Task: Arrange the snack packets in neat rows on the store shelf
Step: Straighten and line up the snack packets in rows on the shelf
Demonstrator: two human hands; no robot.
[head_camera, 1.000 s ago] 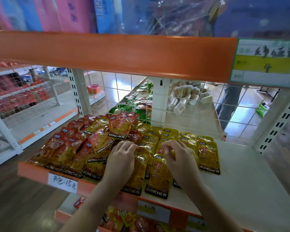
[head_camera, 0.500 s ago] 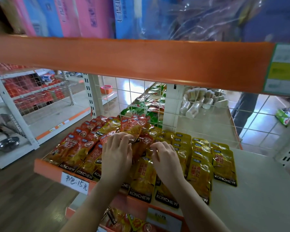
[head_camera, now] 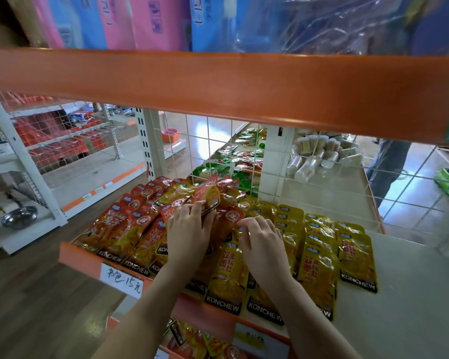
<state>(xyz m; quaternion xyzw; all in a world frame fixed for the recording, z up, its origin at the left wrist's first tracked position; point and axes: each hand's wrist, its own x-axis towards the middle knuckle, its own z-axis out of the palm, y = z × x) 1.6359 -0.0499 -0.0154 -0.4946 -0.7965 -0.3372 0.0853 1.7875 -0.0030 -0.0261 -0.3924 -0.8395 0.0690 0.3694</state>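
Red snack packets [head_camera: 114,229] lie in overlapping rows on the left of the cream shelf [head_camera: 412,294]. Yellow snack packets [head_camera: 355,255] lie in rows to their right. At the back of the pile my left hand [head_camera: 188,234] pinches the lower edge of a tilted red-and-yellow packet [head_camera: 208,196] that stands raised above the others. Just right of it, my right hand [head_camera: 262,242] has its fingers curled onto the top edge of a yellow packet [head_camera: 231,270] in the middle rows.
An orange shelf beam [head_camera: 218,84] hangs low overhead, and a wire mesh [head_camera: 218,141] closes the back. Behind the mesh are green packets [head_camera: 218,169], plastic cups [head_camera: 314,156] and a person's leg [head_camera: 384,167]. A price tag [head_camera: 122,279] sits on the front edge. More packets [head_camera: 192,340] lie on the shelf below.
Both hands have moved left and toward the back of the pile. My left hand has taken hold of a packet and tilted it up. The view has shifted left.
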